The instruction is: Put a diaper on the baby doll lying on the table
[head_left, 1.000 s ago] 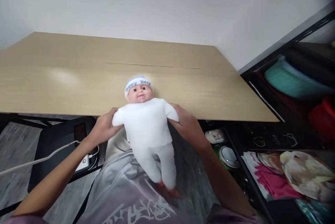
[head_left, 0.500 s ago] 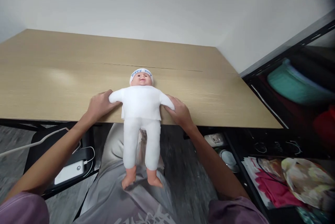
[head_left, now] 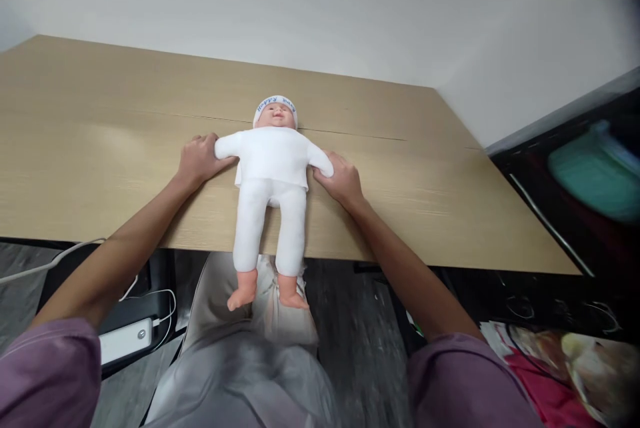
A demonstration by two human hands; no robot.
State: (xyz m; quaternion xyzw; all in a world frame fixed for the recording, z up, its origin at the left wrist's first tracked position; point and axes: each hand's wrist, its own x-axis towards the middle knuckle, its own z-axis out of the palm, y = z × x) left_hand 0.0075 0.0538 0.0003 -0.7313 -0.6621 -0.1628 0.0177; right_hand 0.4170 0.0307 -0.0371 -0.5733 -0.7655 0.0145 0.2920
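A baby doll in a white top and white trousers lies face up on the wooden table. Its white cap carries blue lettering, and its bare feet hang past the table's front edge. My left hand is closed around the end of the doll's arm on the left of the picture. On the other side, my right hand grips the end of the opposite arm. Both doll arms are spread outward, and their hands are hidden in my grip.
Below the table at the left, a white power bank with a cable rests on a black seat. Dark shelving at the right holds a teal item and pink cloth. A pale wall stands behind the table.
The doll has moved farther onto the table, away from my body, with both hands holding its arms. Its legs, formerly mostly over the edge, now lie largely on the tabletop. The view has shifted slightly.
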